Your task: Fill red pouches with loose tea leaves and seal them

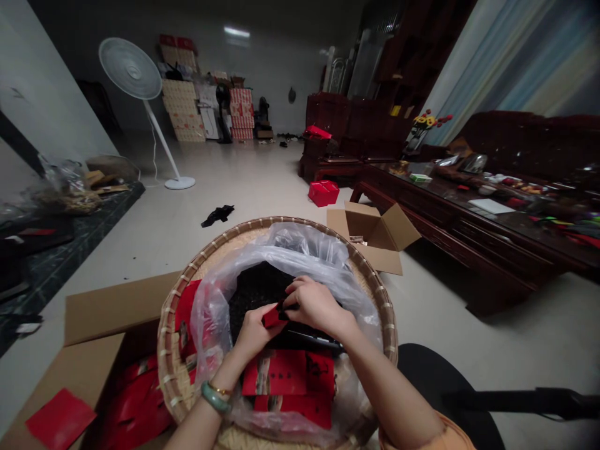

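Both my hands meet over a clear plastic bag (213,300) of dark loose leaves (257,287) that lies in a round woven basket (387,312). My left hand (255,334) is closed on a small red packet (272,317), held above the leaves. My right hand (314,304) is closed too, pinching the top edge of that same packet. A jade bangle is on my left wrist. Flat red packets (288,372) lie in the basket just below my hands.
An open cardboard box (89,312) with red packets sits at the lower left, another open box (375,228) beyond the basket. A dark wooden table (469,231) runs along the right. A standing fan (134,69), red boxes (323,192) and stacked cartons stand farther back.
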`<state>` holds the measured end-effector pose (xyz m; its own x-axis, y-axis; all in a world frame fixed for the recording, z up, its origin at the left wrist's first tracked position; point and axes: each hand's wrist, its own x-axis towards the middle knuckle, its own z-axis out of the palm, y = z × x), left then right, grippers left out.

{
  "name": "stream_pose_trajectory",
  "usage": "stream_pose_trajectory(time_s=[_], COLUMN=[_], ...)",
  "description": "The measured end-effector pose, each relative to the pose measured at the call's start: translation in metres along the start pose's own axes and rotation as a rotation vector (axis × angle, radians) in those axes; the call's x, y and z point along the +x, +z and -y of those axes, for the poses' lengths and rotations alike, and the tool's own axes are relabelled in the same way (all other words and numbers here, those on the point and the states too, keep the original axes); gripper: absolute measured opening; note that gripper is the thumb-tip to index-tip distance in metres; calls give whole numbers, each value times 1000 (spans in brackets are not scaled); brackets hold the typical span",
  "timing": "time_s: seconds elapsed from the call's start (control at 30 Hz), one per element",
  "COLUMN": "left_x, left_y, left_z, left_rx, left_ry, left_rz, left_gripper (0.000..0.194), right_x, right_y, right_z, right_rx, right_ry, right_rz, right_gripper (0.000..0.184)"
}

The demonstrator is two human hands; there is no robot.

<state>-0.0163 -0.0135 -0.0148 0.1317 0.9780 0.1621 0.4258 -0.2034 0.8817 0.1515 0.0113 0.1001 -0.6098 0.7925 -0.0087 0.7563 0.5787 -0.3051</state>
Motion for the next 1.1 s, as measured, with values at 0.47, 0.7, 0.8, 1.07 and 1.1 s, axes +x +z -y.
stream_pose_trajectory(time_s=[0.47, 0.7, 0.8, 1.07, 1.1], left_x=[0, -2, -2, -1, 0], left_y=[-7, -9, -4, -7, -8], left_z=[4, -2, -2, -20, -21], left_rx=[-102, -170, -259, -689, -692], left_ry=[82, 30, -104, -338, -348], left_rz=[-61, -45, 22, 12, -16], left_gripper=[33, 29, 33, 48, 45], right_x=[-2, -10, -10, 11, 12], right_y=[1, 18, 25, 60, 62], right_z=[-24, -28, -19, -21, -23], right_rx=[697, 566, 670, 973, 1003], right_ry=[115, 48, -82, 249, 259], right_rz=[-299, -201, -110, -196, -181], right_gripper=[19, 47, 58, 23, 23])
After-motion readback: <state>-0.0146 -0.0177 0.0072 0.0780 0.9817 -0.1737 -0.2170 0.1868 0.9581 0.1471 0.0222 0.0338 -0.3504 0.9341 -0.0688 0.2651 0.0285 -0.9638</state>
